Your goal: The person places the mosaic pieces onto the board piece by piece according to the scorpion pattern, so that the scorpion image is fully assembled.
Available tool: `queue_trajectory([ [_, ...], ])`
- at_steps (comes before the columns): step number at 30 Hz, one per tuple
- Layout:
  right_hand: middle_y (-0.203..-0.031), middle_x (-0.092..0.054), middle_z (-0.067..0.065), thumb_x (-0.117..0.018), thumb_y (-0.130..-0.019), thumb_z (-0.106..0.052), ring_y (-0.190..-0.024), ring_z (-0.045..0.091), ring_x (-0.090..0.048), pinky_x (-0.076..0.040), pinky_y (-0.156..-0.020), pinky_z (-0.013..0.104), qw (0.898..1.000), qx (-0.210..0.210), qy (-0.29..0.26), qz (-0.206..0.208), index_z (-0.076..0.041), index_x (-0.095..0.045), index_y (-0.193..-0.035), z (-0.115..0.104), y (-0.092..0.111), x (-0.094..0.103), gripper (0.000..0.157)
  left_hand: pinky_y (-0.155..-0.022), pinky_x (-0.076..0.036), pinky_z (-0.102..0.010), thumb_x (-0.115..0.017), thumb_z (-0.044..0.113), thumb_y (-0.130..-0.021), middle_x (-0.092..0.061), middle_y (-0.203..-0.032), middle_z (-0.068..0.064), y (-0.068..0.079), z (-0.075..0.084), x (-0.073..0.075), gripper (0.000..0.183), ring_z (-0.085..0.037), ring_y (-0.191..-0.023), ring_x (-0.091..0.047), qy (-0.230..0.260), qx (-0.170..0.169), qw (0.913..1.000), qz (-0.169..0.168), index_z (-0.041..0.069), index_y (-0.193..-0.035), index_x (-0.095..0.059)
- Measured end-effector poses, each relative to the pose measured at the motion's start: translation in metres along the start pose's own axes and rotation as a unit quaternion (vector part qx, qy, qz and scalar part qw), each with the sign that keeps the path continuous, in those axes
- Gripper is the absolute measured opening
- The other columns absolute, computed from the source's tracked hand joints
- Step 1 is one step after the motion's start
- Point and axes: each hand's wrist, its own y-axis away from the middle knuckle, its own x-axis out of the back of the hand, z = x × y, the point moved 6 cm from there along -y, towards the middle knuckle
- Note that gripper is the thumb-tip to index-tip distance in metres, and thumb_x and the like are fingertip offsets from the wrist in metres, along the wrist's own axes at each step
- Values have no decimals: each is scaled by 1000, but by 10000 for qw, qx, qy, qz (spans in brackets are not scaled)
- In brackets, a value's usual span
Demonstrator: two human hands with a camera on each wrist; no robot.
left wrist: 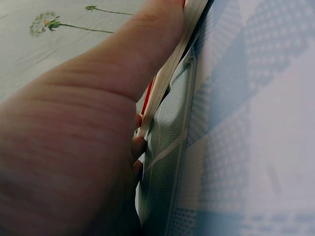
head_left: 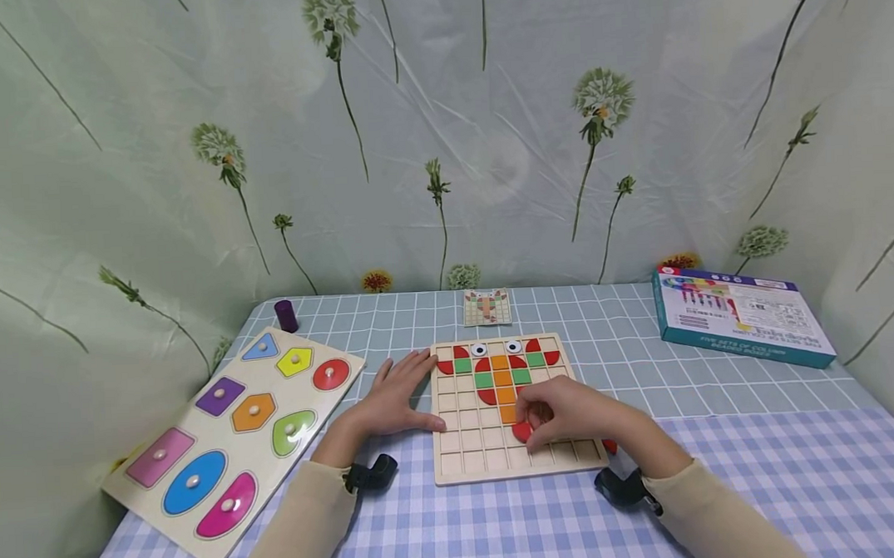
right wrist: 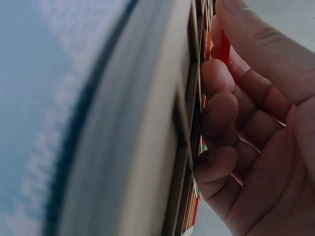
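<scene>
A wooden grid board (head_left: 463, 466) lies on the table, bearing red, green and orange tiles and two eye tiles in its upper part. My left hand (head_left: 400, 397) rests at the board's left edge, fingers spread and thumb on the rim; the left wrist view shows this hand (left wrist: 88, 113) against the side. Low over the grid's middle, my right hand (head_left: 573, 411) pinches a red piece with a rounded edge (head_left: 522, 432) just below the orange column. In the right wrist view, this red piece (right wrist: 225, 46) stands between thumb and forefinger, the other fingers curled near the grid.
A small pattern card (head_left: 486, 308) lies behind the board. To the left are a knobbed shape puzzle (head_left: 290, 394) and a purple cylinder (head_left: 286, 316). A flat box (head_left: 748, 316) lies back right. Another red piece (head_left: 610, 447) shows by the board's lower right edge.
</scene>
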Motion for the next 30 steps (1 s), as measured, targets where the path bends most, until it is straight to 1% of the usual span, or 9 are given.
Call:
queue_trajectory([
  [4,-68,-53,-13,-88,-75,-29,-64,2,-50,-44,-61,19,9999,84,85,39,-22,-65,-90,-1,0,-1,28,-126,0,-60,-80,60,-73,-19,-169,-4,0,0,0,112,-27,-158,-9,9,-30,10000,24,20,-160,-23],
  [10,-67,-53,-13,-88,-75,-30,-62,2,-49,-41,-59,19,9997,85,219,77,-24,-64,-91,-2,-1,-1,29,-125,-1,-61,-80,59,-73,-21,-168,-6,0,0,1,111,-30,-157,-11,19,-94,9999,105,17,-160,-25],
  [14,-68,-54,-13,-87,-77,-30,-62,2,-49,-41,-58,18,9996,96,274,42,-26,-64,-91,-2,0,-2,27,-125,0,-61,-80,59,-74,-20,-169,-5,0,1,1,110,-29,-158,-10,-12,-74,9999,68,18,-160,-24],
  [20,-72,-55,-12,-83,-81,-23,-64,3,-50,-42,-59,18,9998,138,72,-144,-25,-67,-92,-1,1,-2,20,-125,0,-62,-80,58,-75,-20,-168,-6,0,3,1,109,-30,-157,-11,27,-93,9999,60,17,-160,-25],
  [23,-72,-55,-12,-82,-82,-21,-64,3,-49,-42,-59,18,9997,164,30,-166,-25,-67,-92,-1,2,-2,19,-125,1,-61,-80,58,-75,-20,-168,-6,0,3,1,109,-29,-158,-10,41,-93,9999,46,18,-160,-25],
  [27,-71,-54,-14,-81,-83,-23,-65,1,-49,-43,-60,17,9996,166,214,-72,-27,-67,-91,-1,0,-3,17,-125,1,-61,-80,58,-74,-20,-168,-6,1,3,2,109,-29,-158,-10,24,-87,9999,51,18,-160,-25],
  [30,-70,-54,-14,-81,-84,-26,-65,0,-49,-43,-61,18,9991,194,376,32,-27,-66,-91,-3,-1,-3,17,-126,1,-60,-80,59,-74,-20,-169,-5,0,2,1,110,-28,-158,-10,15,-20,10000,35,19,-160,-24],
])
